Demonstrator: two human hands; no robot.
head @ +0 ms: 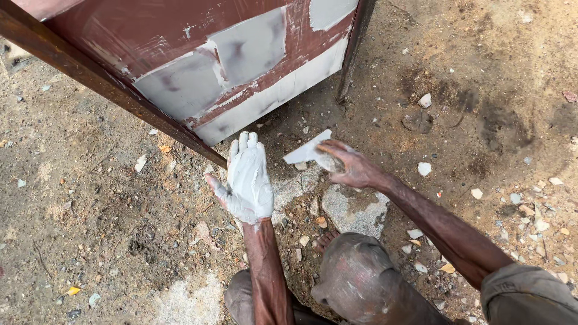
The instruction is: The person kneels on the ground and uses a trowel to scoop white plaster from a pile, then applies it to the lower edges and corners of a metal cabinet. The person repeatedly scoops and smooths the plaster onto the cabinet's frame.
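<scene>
At centre frame, the left hand (248, 180), coated in grey filler, is spread open with fingers straight, holding nothing. Just right of it, the right hand (352, 165) has its fingers closed on a flat white scraper (307, 153). Both hover over stony ground (120, 229), below a reddish-brown metal panel (198, 54) with grey patches at upper left.

The left hand (248, 180) is held open and flat, fingers together and pointing far, thumb spread out to the left. It is coated in pale grey up to the wrist, and its bare forearm runs near, straight down from it. The right hand (349, 165) reaches in from the right, fingers curled and pinched shut, knuckles up. Its forearm slants near and right to a rolled sleeve. Both knees are bent, low between the arms.
</scene>
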